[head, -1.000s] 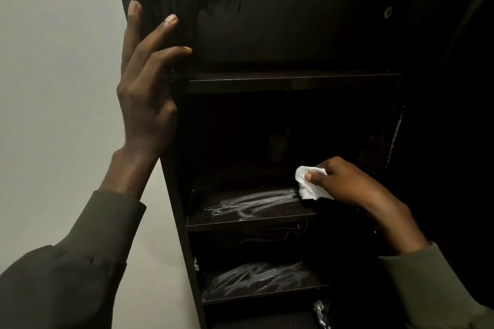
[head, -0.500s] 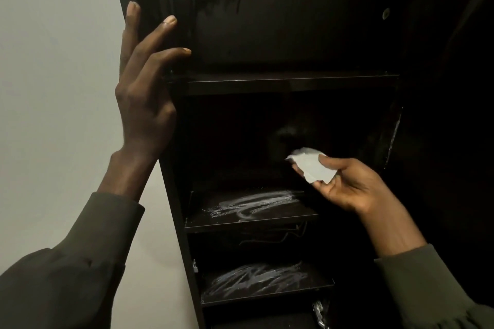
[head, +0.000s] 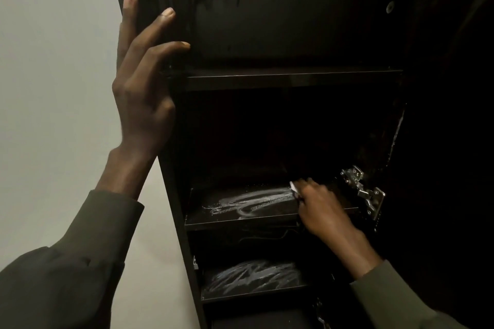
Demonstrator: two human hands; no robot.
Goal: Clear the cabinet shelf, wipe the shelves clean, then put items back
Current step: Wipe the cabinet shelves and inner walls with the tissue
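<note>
A tall dark cabinet (head: 267,21) stands open in front of me. My left hand (head: 141,83) rests with spread fingers on its left side panel. My right hand (head: 320,208) lies palm down on the right part of the middle shelf (head: 240,219), holding a white cloth (head: 294,186) of which only a small edge shows under the fingers. That shelf carries whitish wet streaks left of the hand. The shelf above (head: 288,79) is bare and dark. The lower shelf (head: 251,279) also shows pale wipe streaks.
A metal door hinge (head: 363,189) sticks out on the right side, close to my right hand. A pale wall (head: 53,88) runs along the cabinet's left. A thin dark cable (head: 267,236) hangs under the middle shelf. The cabinet's right side is too dark to read.
My right hand had lifted the cloth off the shelf and turned palm up; now it is back down on the middle shelf, covering the cloth. The left hand stayed put.
</note>
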